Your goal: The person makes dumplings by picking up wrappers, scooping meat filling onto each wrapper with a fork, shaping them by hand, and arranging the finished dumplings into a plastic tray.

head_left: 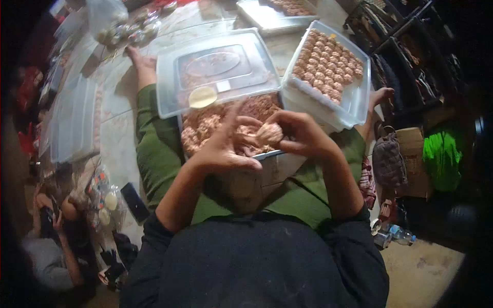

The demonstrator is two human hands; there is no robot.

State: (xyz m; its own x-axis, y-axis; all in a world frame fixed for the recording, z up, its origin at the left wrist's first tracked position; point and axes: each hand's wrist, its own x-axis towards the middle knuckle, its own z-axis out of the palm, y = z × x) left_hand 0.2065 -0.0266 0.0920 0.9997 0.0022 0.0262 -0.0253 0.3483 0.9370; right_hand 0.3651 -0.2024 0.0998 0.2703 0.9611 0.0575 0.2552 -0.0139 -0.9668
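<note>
My right hand (300,134) pinches a small dumpling (270,134) with a pale wrapper between thumb and fingers. Beside it, my left hand (223,141) is spread, thumb stretched out, its fingertips near the dumpling. Both hands are over a plastic tub (182,124) of pinkish minced filling (203,128), between my legs. A translucent lid (169,84) rests across the tub's far part, with a round stack of pale wrappers (203,96) on its near edge. To the right, a clear container (362,97) holds rows of finished dumplings (328,64).
Another tray (269,19) of dumplings stands at the back. Clear containers (77,123) lie to the left on the tiled floor, near a phone (134,203). A person (51,246) sits at lower left. Bags, a cardboard box (412,159) and a water bottle (400,234) are at right.
</note>
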